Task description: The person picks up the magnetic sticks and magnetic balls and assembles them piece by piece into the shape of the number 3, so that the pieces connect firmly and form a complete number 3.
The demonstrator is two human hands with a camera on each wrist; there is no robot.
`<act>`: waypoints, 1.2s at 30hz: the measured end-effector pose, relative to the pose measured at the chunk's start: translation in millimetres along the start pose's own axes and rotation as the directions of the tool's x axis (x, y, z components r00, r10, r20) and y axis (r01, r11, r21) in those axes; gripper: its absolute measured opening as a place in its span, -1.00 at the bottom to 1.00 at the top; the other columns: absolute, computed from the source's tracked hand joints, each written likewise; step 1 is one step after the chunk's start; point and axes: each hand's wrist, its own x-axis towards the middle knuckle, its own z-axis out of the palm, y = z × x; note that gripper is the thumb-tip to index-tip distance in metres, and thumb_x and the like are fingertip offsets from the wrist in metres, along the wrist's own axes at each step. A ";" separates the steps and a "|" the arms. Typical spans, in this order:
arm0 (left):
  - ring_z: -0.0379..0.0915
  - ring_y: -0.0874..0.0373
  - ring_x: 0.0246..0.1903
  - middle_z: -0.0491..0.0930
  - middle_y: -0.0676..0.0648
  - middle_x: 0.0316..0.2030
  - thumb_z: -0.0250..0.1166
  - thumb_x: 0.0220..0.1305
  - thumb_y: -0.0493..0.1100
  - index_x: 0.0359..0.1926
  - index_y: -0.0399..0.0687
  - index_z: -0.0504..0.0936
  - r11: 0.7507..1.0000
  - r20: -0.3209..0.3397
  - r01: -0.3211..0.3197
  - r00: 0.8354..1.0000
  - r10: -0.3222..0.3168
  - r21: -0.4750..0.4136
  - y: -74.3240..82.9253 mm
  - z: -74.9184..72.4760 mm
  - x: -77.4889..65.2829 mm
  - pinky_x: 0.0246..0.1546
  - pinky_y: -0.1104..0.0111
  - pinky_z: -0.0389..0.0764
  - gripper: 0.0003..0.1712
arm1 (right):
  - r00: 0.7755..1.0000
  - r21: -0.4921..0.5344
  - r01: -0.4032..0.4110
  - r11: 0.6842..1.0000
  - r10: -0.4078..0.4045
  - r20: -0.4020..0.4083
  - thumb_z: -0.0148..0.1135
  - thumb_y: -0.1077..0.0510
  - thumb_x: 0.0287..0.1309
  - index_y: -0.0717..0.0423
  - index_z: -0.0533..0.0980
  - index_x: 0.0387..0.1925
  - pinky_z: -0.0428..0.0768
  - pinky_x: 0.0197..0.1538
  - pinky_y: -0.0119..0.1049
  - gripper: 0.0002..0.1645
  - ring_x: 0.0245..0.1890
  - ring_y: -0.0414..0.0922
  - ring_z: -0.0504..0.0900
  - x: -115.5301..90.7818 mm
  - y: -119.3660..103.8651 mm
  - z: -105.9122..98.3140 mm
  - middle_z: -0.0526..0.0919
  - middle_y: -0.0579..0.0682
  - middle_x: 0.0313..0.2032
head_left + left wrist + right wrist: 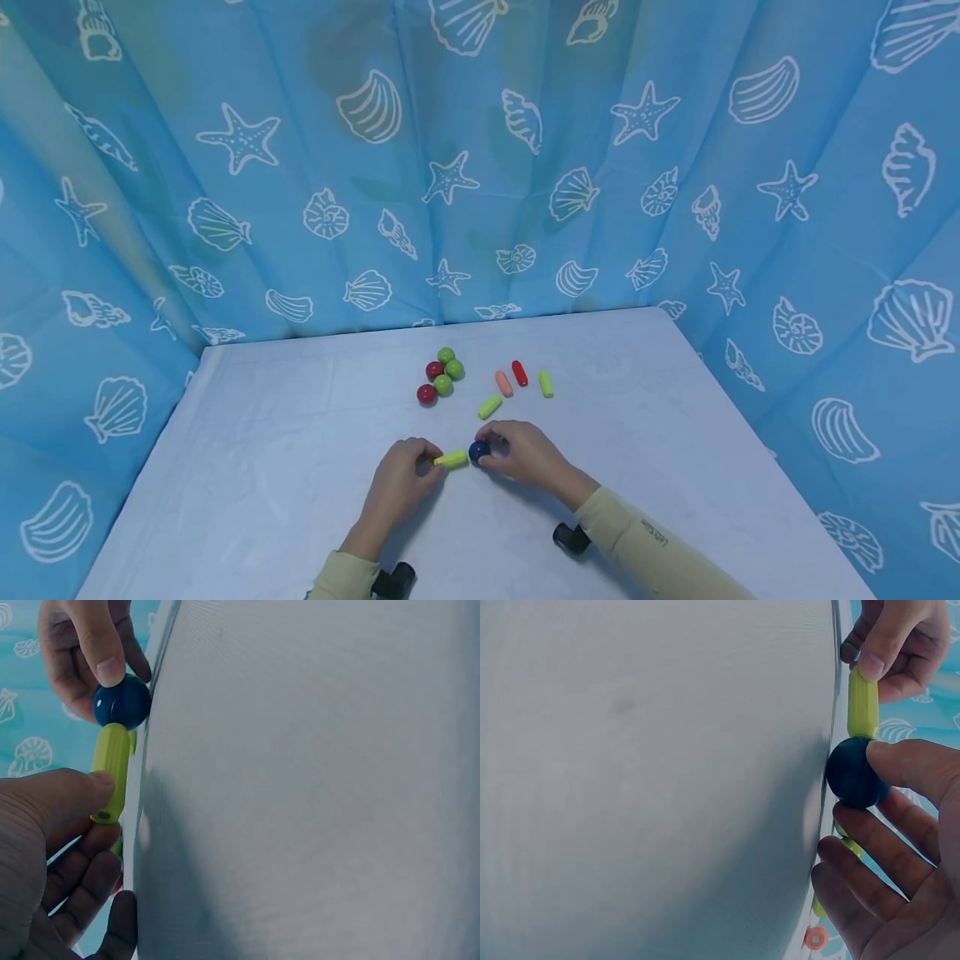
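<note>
— What's biggest?
— The curtain point(480, 225), blue with white shells and starfish, standing behind the table point(225, 508) and along both its sides. The table's top is white.
— And over the table?
— Two forearms in pale sleeves point(652, 542), a black device point(572, 539) at each wrist, and two bare hands.
— Are they holding anything?
— Both are. The right hand point(525, 457) pinches the blue ball point(477, 451) between thumb and fingertips. The left hand point(399, 483) grips one lime rod point(453, 459) by the end farther from the ball.
— So where do those two sit?
— Between the hands, in line, the rod's free end against the ball. Whether it is seated in a hole or only touching, I can't quite tell; the join is small from the head and dim from both wrists.
— Count the balls for me.
— Six: the blue one in the grasp, plus three green balls point(454, 369) and two red balls point(427, 394) clustered beyond the hands, a little left of the blue one.
— And the rods?
— Five: three lime, one pink rod point(504, 383), one red rod point(520, 373). Four lie beyond the right hand; from left to right they run lime, pink, red, lime. The nearest lime one is just beside that hand.
</note>
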 end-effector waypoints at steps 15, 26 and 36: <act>0.53 0.11 -0.14 0.65 0.06 -0.23 0.52 0.17 -0.13 -0.15 0.01 0.73 1.000 -0.010 -0.023 1.000 0.023 0.016 0.7 1.6 -0.5 0.04 0.12 0.61 -0.78 | 1.000 0.020 0.021 1.000 -0.022 0.010 0.48 -0.01 0.17 -0.12 0.56 0.10 0.57 0.21 -0.06 -0.53 0.05 -0.13 0.62 -1.2 3.2 0.0 0.70 -0.16 -0.06; 0.52 0.12 -0.16 0.65 0.05 -0.22 0.51 0.18 -0.10 -0.15 0.01 0.73 0.999 -0.022 -0.024 0.999 0.025 0.027 -1.6 0.5 -1.0 0.03 0.13 0.61 -0.78 | 0.996 0.088 0.060 0.994 -0.065 0.058 0.47 0.05 0.19 -0.16 0.63 0.04 0.58 0.19 -0.10 -0.63 0.03 -0.18 0.60 3.8 3.8 -5.1 0.68 -0.24 -0.08; 0.53 0.13 -0.14 0.65 0.07 -0.20 0.47 0.21 -0.08 -0.03 0.03 0.72 1.000 -0.048 -0.006 0.999 0.006 0.000 -4.8 -1.2 -1.1 0.02 0.14 0.62 -0.70 | 0.996 0.086 0.050 0.995 -0.056 0.067 0.47 0.04 0.19 -0.16 0.65 0.03 0.56 0.21 -0.11 -0.65 0.06 -0.19 0.61 7.7 4.6 -4.0 0.70 -0.26 -0.07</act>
